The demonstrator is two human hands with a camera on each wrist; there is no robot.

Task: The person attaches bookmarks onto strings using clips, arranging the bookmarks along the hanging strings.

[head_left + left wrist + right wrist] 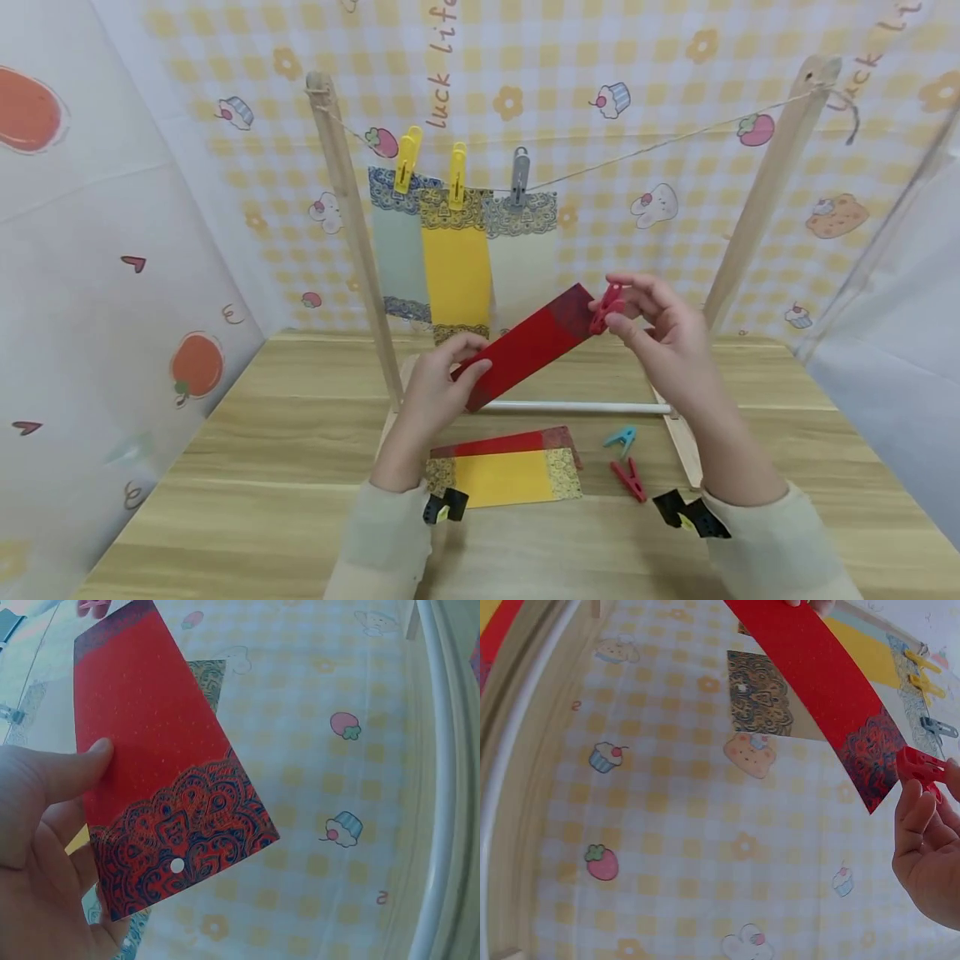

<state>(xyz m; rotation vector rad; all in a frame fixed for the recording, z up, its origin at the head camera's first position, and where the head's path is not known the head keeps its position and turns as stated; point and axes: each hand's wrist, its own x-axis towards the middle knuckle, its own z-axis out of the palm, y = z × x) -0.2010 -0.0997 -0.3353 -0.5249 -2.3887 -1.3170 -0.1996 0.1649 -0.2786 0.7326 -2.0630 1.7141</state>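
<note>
My left hand (442, 379) pinches the lower end of a red paper card (525, 346) with dark lace-patterned ends; a small punched hole shows in the left wrist view. The card slants up to the right, in front of the rack. Between thumb and fingers, my right hand (667, 333) pinches a red clothespin (607, 308) at the card's upper end. Whether the clothespin bites the card I cannot tell. Behind, a string (637, 150) carries a grey-green card (401, 258), a yellow card (456, 267) and a cream card (525, 258), hung by two yellow clothespins (457, 175) and a grey clothespin (520, 177).
A yellow card (502, 479) overlaps a red card (498, 444) on the wooden table (262, 467). To their right lie a blue clothespin (622, 439) and another red clothespin (630, 479). Wooden posts (348, 208) hold the string, with a white rod (577, 407) low between them.
</note>
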